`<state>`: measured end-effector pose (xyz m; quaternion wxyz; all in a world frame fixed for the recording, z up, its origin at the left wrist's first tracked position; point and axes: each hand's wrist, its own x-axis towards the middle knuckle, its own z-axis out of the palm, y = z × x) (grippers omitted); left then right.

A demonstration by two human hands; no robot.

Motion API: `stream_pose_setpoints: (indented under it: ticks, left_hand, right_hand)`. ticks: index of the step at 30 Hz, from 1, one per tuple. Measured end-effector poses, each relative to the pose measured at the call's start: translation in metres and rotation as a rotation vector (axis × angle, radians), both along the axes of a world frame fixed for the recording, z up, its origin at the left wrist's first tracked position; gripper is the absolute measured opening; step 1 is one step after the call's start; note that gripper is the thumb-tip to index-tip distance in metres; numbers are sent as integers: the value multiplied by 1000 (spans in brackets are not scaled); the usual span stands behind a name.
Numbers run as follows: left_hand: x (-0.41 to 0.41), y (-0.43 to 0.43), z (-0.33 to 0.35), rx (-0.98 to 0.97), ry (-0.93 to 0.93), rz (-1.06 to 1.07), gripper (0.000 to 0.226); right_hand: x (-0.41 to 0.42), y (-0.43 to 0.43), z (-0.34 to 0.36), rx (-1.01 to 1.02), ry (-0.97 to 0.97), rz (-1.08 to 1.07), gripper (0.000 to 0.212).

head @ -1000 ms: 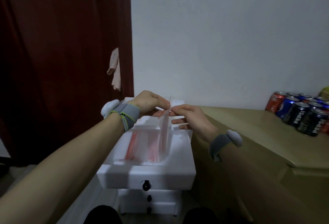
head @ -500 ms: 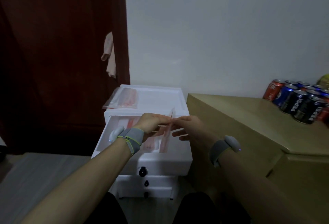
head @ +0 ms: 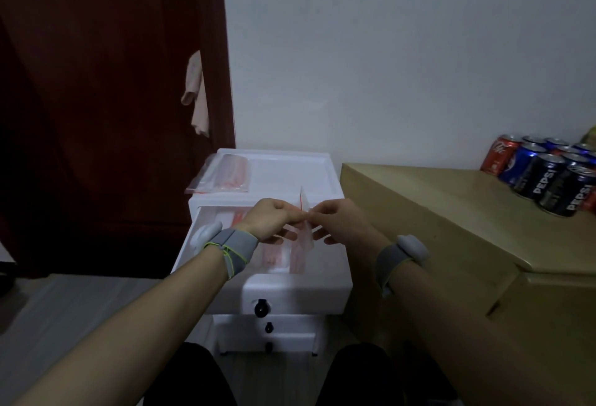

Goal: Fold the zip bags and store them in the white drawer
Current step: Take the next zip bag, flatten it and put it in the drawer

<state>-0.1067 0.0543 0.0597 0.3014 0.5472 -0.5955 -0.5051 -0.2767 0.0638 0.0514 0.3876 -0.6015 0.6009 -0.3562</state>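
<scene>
A clear zip bag [head: 303,231] with a red seal stands on edge over the open white drawer [head: 335,280]. My left hand [head: 269,218] and my right hand [head: 338,220] both pinch its upper edge, fingertips nearly meeting above the drawer. Several folded zip bags [head: 274,255] with red strips lie inside the drawer under my hands, partly hidden. A stack of flat zip bags [head: 225,173] rests on the left side of the white drawer unit's top [head: 290,170].
Two lower drawers with dark knobs [head: 268,327] sit below the open one. A beige wooden cabinet [head: 435,212] stands to the right, with several soda cans [head: 548,176] at its far end. A dark red curtain [head: 113,83] hangs on the left. My knees [head: 193,376] show at the bottom.
My view has tipped down and back, so the drawer unit's top and its bag stack show. Both hands have come down closer to the drawer, still pinching the upright bag.
</scene>
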Motion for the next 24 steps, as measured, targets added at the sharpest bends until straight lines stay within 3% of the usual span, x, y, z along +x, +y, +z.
stream_pose_setpoints:
  ticks: [4,11,14,16,19,24]
  left_hand:
    - [3,-1,2,-34,-59,-4,12]
    - [7,-5,4,-102,-174,-9,13]
    - [9,-6,8,-109,-228,-27,12]
    - [11,-7,11,-101,-217,-24,10]
    - [15,-6,14,-49,-153,-39,9]
    - [18,-3,15,-56,-226,-59,8]
  right_hand:
    - [7,-3,0,-49,109,1,14]
    - [17,-4,8,-255,717,19,26]
    - [24,-2,11,-326,861,38,26]
    - [29,0,13,-329,792,68,26]
    - [31,-1,12,-172,434,77,21]
    - [38,-1,6,-187,437,69,22]
